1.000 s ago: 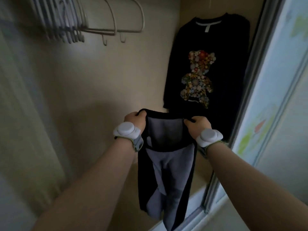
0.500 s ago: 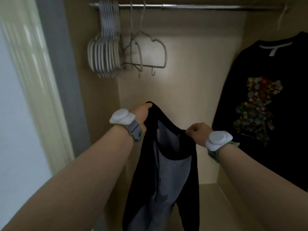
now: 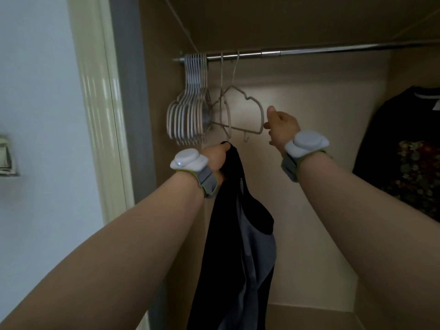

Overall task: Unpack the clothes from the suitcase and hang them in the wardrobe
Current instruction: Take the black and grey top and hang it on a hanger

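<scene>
We face an open wardrobe point(image 3: 309, 167) with beige walls, dim inside apart from a patch of light on its back wall. A metal rail point(image 3: 309, 51) crosses near the top. At the rail's left end hangs a tight bunch of pale hangers point(image 3: 188, 115), and just to the right of the bunch hang two looser ones, hooked separately. The nearer of these, a thin pale hanger point(image 3: 238, 128), is turned so that its shoulder outline faces us.

Our left hand point(image 3: 216, 158) is below the bunch, its fingers curled tight round the top of a black and grey garment point(image 3: 233, 234). The garment hangs straight down from that grip, in front of the wardrobe's left side, and runs out of view at the bottom edge.

Our right hand point(image 3: 282, 126) is raised at the right end of the thin hanger, thumb up and fingers half curled. One fingertip meets the hanger's corner (whether the hand has closed on the wire, we cannot tell).

Each wrist carries a white device on a grey strap, the left one point(image 3: 188, 160) showing a small light, the right one point(image 3: 307, 144) without.

At the wardrobe's right edge hangs a black sweatshirt point(image 3: 404, 167) with a flowery print. To the left stand a cream door frame point(image 3: 102, 115) and a pale wall bearing a switch plate point(image 3: 6, 156).
</scene>
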Available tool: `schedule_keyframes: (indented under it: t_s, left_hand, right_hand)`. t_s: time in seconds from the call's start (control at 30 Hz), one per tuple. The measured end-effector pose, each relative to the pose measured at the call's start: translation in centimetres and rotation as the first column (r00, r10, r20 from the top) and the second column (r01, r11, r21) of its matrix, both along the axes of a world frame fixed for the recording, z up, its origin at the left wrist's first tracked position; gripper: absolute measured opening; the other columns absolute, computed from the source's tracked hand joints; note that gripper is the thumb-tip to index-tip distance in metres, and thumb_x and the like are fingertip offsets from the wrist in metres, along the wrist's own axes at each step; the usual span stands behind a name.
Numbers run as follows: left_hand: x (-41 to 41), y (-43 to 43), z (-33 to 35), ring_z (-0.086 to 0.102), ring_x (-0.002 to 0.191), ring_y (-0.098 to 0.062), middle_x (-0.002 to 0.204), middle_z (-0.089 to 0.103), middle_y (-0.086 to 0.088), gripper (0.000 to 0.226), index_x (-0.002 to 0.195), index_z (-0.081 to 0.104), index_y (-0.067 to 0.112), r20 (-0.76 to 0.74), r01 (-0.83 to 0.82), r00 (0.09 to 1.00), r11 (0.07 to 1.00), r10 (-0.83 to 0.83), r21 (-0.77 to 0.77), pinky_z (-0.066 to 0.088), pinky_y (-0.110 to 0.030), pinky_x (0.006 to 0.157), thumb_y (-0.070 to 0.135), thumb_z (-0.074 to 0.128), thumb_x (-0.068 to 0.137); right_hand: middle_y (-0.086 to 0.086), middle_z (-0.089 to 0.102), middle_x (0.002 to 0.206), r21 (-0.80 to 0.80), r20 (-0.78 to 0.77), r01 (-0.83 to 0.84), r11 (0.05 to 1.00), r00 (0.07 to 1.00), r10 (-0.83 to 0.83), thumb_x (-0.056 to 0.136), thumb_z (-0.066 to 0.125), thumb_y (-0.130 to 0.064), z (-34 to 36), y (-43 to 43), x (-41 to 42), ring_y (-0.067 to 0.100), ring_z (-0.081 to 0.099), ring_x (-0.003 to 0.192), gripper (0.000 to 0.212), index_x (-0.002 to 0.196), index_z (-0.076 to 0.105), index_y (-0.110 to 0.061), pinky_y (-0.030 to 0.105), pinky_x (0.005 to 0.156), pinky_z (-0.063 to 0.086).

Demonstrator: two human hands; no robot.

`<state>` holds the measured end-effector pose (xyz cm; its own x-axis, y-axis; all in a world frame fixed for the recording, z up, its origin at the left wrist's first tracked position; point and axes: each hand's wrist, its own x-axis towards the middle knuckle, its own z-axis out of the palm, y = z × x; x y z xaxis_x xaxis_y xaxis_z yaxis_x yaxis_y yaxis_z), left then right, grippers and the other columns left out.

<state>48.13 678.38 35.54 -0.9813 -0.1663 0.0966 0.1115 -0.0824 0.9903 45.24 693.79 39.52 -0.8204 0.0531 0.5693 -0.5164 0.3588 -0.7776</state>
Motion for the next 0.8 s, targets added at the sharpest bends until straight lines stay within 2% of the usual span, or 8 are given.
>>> schedule_keyframes:
  t_s: [0.07,0.2,0.3,0.37,0.43,0.6,0.7,0.8]
  left_hand:
    - [-0.1,-0.3,0.5,0.054,0.119,-0.034,0.131,0.055,-0.019,0.041,0.127,0.049,0.0,-0.009,-0.016,1.0,1.0,0.016,-0.011,0.046,-0.044,0.098,0.023,0.051,0.093]
    - [-0.6,-1.3,1.4,0.056,0.098,-0.023,0.108,0.056,-0.011,0.043,0.129,0.048,0.0,-0.044,0.005,0.999,1.0,-0.005,-0.003,0.046,-0.043,0.096,0.025,0.051,0.094]
    - [-1.1,-1.8,1.4,0.053,0.093,-0.024,0.104,0.053,-0.011,0.041,0.127,0.049,0.0,-0.055,0.009,0.998,1.0,-0.008,0.015,0.046,-0.043,0.095,0.024,0.05,0.094]
    - [-1.4,-2.1,1.3,0.053,0.094,-0.024,0.104,0.053,-0.012,0.031,0.118,0.054,0.007,-0.053,0.011,0.999,1.0,-0.01,0.008,0.045,-0.044,0.097,0.025,0.05,0.094]
    - [-2.0,-2.3,1.1,0.053,0.097,-0.024,0.107,0.052,-0.012,0.017,0.101,0.052,0.011,-0.029,0.028,0.999,0.999,-0.027,0.031,0.045,-0.044,0.1,0.026,0.049,0.095]
    - [-3.1,-2.0,0.3,0.055,0.115,-0.031,0.125,0.056,-0.013,0.04,0.125,0.05,-0.002,-0.005,0.002,1.0,0.998,-0.001,0.056,0.044,-0.044,0.101,0.025,0.05,0.095]
    - [-3.7,-1.8,-0.2,0.057,0.101,-0.025,0.113,0.058,-0.016,0.033,0.116,0.055,0.002,-0.027,0.019,0.999,1.0,-0.019,0.015,0.046,-0.043,0.097,0.025,0.052,0.093]
    - [-4.3,-1.3,-0.5,0.056,0.114,-0.032,0.122,0.058,-0.016,0.032,0.107,0.057,-0.001,-0.046,-0.017,0.999,1.0,0.017,-0.002,0.043,-0.047,0.102,0.028,0.053,0.094]
  right_hand:
    - [0.012,0.065,0.112,0.032,0.074,-0.038,0.999,0.997,0.035,0.099,0.029,-0.048,1.7,-0.8,-0.5,0.026,0.058,0.088,0.057,0.117,0.058,-0.003,0.039,0.089,0.05]
    - [0.012,0.067,0.11,0.078,0.154,-0.075,0.994,0.986,0.062,0.1,0.037,-0.031,3.8,-2.3,-1.3,0.013,0.063,0.06,0.043,0.121,0.058,0.0,0.014,0.038,0.039]
    - [0.021,0.06,0.123,0.136,0.093,0.008,0.991,0.995,-0.021,0.095,0.045,-0.016,4.2,-2.7,-1.8,0.034,0.062,0.106,0.032,0.117,0.06,0.002,0.023,0.054,0.043]
    - [0.024,0.059,0.122,0.166,0.039,0.067,0.984,0.996,-0.074,0.091,0.048,-0.011,4.2,-2.8,-2.1,0.039,0.056,0.115,0.031,0.116,0.059,0.005,0.038,0.08,0.049]
    - [0.023,0.06,0.119,0.21,-0.004,0.166,0.963,0.986,-0.169,0.09,0.049,-0.011,3.9,-2.8,-2.6,0.039,0.056,0.113,0.031,0.114,0.06,0.005,0.039,0.091,0.047]
    - [0.018,0.065,0.108,0.125,-0.122,0.352,0.928,0.933,-0.337,0.099,0.037,-0.022,3.8,-2.4,-3.5,0.034,0.061,0.101,0.032,0.101,0.06,0.0,0.031,0.076,0.046]
    - [0.017,0.063,0.113,0.096,-0.18,0.425,0.9,0.897,-0.404,0.101,0.034,-0.022,4.4,-1.7,-3.6,0.031,0.059,0.103,0.036,0.105,0.06,0.002,0.024,0.07,0.035]
    - [0.017,0.063,0.112,0.053,-0.236,0.447,0.893,0.875,-0.424,0.099,0.035,-0.022,4.7,-0.9,-3.8,0.031,0.059,0.102,0.035,0.103,0.061,0.001,0.023,0.071,0.034]
